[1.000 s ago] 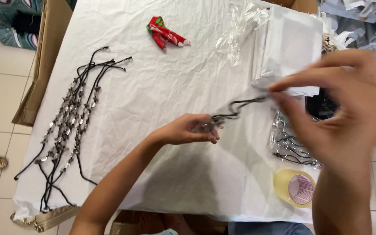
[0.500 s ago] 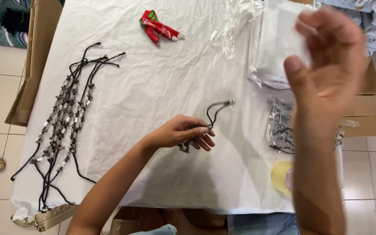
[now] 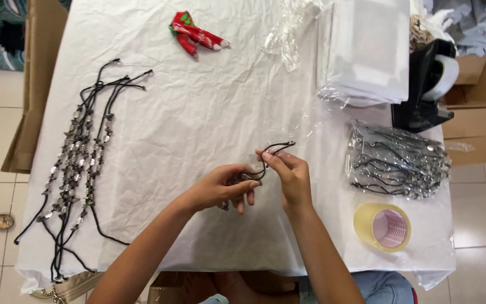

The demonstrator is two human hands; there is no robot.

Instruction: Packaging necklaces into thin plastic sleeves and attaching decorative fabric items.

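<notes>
My left hand (image 3: 220, 188) and my right hand (image 3: 288, 171) meet over the middle of a table covered in white crinkled paper (image 3: 198, 112). Both pinch one black cord necklace (image 3: 274, 151) with small silver beads; its cord loop curls up past my right fingertips. The beaded part is bunched under my left fingers. Several similar beaded necklaces (image 3: 77, 163) lie stretched out side by side along the table's left side.
A clear bag of packed necklaces (image 3: 397, 160) lies at the right, a roll of tape (image 3: 382, 226) below it. A stack of white bags (image 3: 367, 48), crumpled clear plastic (image 3: 285, 31), a black tape dispenser (image 3: 426, 84) and a red wrapper (image 3: 195, 34) sit farther back. Cardboard boxes (image 3: 35, 84) flank the table.
My right hand, raised close to the camera earlier, has come down to the table and taken hold of the necklace cord beside my left hand.
</notes>
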